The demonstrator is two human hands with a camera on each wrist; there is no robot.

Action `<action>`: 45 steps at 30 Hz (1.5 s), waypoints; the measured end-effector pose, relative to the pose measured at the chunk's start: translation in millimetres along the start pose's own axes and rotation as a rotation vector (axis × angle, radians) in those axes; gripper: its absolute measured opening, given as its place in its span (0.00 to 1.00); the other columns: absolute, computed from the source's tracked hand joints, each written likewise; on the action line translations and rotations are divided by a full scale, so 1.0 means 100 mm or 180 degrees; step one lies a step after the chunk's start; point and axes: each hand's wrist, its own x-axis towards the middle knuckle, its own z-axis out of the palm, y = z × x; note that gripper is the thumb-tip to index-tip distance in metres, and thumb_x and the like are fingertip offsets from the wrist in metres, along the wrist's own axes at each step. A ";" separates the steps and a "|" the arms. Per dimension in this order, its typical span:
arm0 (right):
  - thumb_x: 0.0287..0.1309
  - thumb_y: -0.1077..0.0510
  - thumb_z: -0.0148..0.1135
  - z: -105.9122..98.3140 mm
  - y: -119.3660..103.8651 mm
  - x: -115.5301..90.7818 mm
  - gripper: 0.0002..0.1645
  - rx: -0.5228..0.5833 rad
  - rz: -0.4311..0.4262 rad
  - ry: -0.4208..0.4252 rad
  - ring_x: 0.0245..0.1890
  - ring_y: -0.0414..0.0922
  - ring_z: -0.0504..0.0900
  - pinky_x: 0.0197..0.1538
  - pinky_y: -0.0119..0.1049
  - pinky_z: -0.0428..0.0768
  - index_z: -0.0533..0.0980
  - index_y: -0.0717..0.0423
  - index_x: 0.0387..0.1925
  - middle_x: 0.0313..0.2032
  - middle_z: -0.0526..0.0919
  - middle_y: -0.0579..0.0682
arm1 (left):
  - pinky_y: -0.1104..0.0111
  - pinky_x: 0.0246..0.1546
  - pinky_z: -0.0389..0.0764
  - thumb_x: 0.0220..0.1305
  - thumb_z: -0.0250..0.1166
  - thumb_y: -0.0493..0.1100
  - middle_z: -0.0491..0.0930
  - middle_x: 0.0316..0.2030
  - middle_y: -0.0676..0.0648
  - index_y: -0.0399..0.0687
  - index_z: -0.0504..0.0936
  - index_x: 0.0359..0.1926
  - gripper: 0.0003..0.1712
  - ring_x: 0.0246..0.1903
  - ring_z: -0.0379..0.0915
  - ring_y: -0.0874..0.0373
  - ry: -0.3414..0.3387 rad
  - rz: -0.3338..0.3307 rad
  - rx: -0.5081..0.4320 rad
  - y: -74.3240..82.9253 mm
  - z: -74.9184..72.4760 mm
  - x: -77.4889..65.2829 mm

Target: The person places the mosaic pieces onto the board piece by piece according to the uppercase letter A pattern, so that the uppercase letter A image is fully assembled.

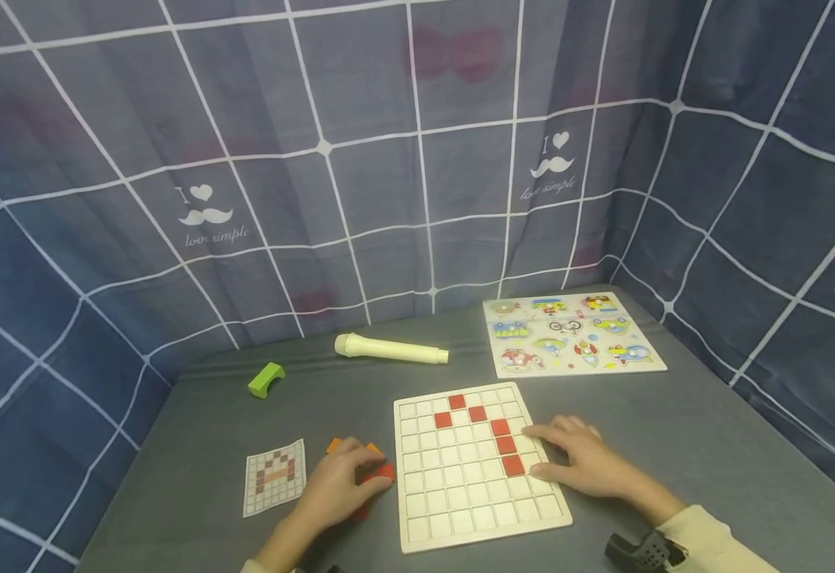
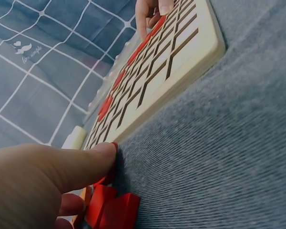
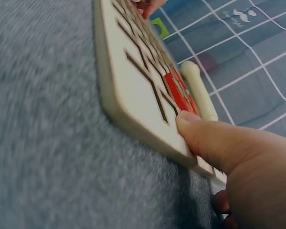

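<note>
- Board of pale wood (image 1: 453,509), squarish with rounded corners and a grid of shallow cells, lies flat on the dark grey surface (image 1: 209,430), between the two hands.
- Six square red tiles (image 1: 506,445) sit in its cells: three form a small peak toward the far side, and three run in a column near the right edge.
- Left hand (image 1: 338,483), just left of the board, is curled with thumb and fingers pinching a loose red piece (image 1: 386,471); its other fingers are partly hidden.
- Flat orange pieces (image 1: 374,450) and more red pieces (image 2: 119,210) lie under and around that hand.
- Right hand (image 1: 589,461) rests at the board's right edge, thumb and forefinger extended and apart, the thumb touching the rim; the remaining fingers are bent beside it.
- White paper card (image 1: 275,477), printed with a grid of brownish-red and orange squares, lies left of the left hand.
- Green arch-shaped block (image 1: 267,380) stands farther back on the left.
- Cream toy microphone (image 1: 392,348) lies beyond the board.
- Pale puzzle board with colourful vehicle pictures (image 1: 573,334) lies far right, before a blue-grey curtain with white grid lines (image 1: 367,183).
</note>
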 end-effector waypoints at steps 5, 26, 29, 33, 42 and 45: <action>0.57 0.34 0.64 -0.04 -0.01 0.01 0.31 -0.0080 -0.0019 -0.0099 0.40 0.32 0.65 0.42 0.33 0.62 0.77 0.40 0.59 0.38 0.71 0.34 | 0.75 0.30 0.71 0.49 0.75 0.55 0.76 0.34 0.58 0.51 0.88 0.42 0.20 0.33 0.71 0.67 -0.0042 0.0002 0.0027 0.00 0.01 0.01; 0.59 0.34 0.62 -0.07 -0.04 0.02 0.32 -0.0166 0.0025 -0.0238 0.41 0.35 0.65 0.42 0.36 0.65 0.76 0.44 0.60 0.38 0.70 0.36 | 0.75 0.30 0.71 0.48 0.77 0.51 0.77 0.34 0.58 0.54 0.87 0.37 0.15 0.31 0.73 0.67 0.0095 0.0044 0.0095 -0.05 0.00 -0.01; 0.59 0.35 0.63 -0.04 -0.02 0.02 0.31 -0.0217 -0.0008 -0.0175 0.39 0.34 0.65 0.42 0.34 0.64 0.76 0.44 0.59 0.37 0.70 0.35 | 0.75 0.30 0.71 0.48 0.77 0.51 0.77 0.33 0.59 0.54 0.88 0.37 0.14 0.30 0.73 0.68 0.0124 0.0046 0.0100 -0.05 0.01 -0.02; 0.59 0.36 0.63 0.00 0.02 0.06 0.31 -0.0282 -0.0005 -0.0127 0.39 0.34 0.65 0.42 0.35 0.65 0.75 0.43 0.60 0.36 0.69 0.36 | 0.75 0.30 0.70 0.48 0.77 0.51 0.78 0.33 0.58 0.54 0.88 0.36 0.14 0.29 0.70 0.70 0.0170 0.0042 0.0116 -0.05 0.03 -0.03; 0.59 0.35 0.63 0.01 0.02 0.08 0.32 -0.0227 0.0103 -0.0189 0.42 0.37 0.68 0.44 0.40 0.67 0.75 0.42 0.61 0.39 0.72 0.38 | 0.76 0.29 0.68 0.48 0.77 0.51 0.77 0.33 0.59 0.54 0.88 0.36 0.14 0.28 0.65 0.72 0.0210 0.0080 0.0151 -0.06 0.03 -0.04; 0.59 0.35 0.63 0.01 0.02 0.08 0.32 -0.0221 0.0104 -0.0199 0.42 0.37 0.68 0.44 0.39 0.67 0.75 0.42 0.61 0.39 0.72 0.38 | 0.76 0.28 0.66 0.49 0.77 0.51 0.77 0.33 0.59 0.53 0.89 0.36 0.14 0.27 0.62 0.72 0.0212 0.0092 0.0129 -0.08 0.03 -0.03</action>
